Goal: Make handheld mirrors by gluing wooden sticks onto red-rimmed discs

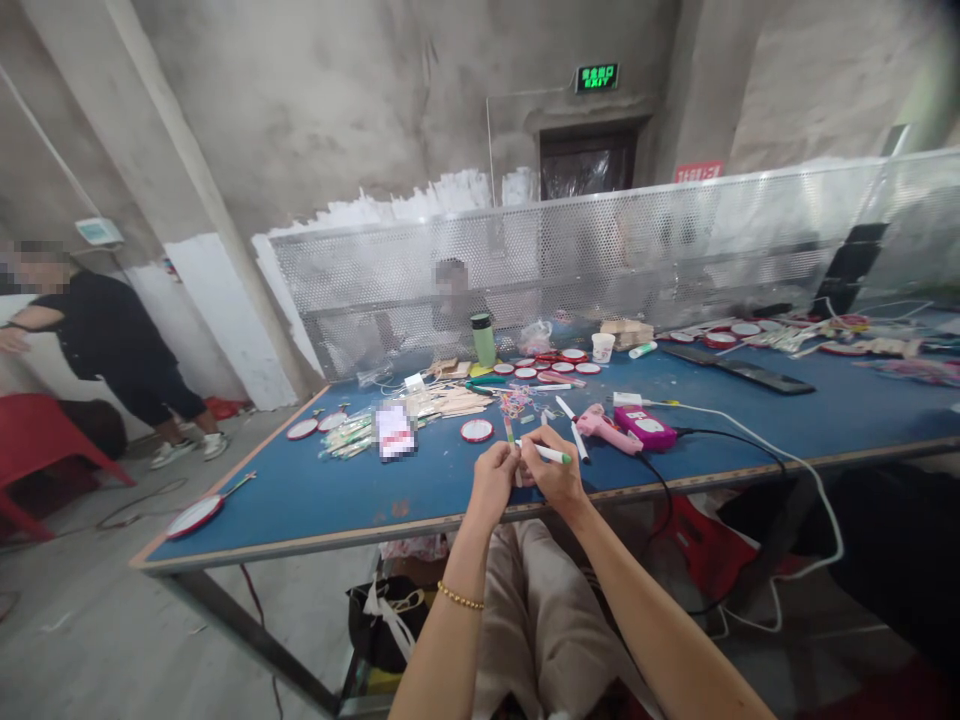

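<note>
- Left hand (495,482): fingers clamped on a thin stick (509,428) with coloured bands, top end poking up above the fist.
- Right hand (551,468): closed round a white marker (551,453), green end pointing right, other end at the stick; can't tell if it touches.
- Hands side by side, close together, just over the front edge (442,524) of the table (315,500); forearms come in from below it.
- Room to move: widest plain blue stretch is left of the left hand, out to the left corner, where a round fan (196,516) lies near the edge.
- Tighter on the right: loose pens (580,442), pink glue gun (609,428), purple box (641,428) close by; white cable (814,480) drops over the front edge.
- Ahead: red-rimmed disc (477,430), colourful bits (517,402), wooden sticks (457,402).
- Far side: green bottle (483,342), paper cup (602,347), mesh screen (360,280) along the back edge.
- Room: grey rough wall (360,100), lit exit sign (597,78) over a dark doorway (589,165); one person (120,325) stands left by a red chair (52,450).
</note>
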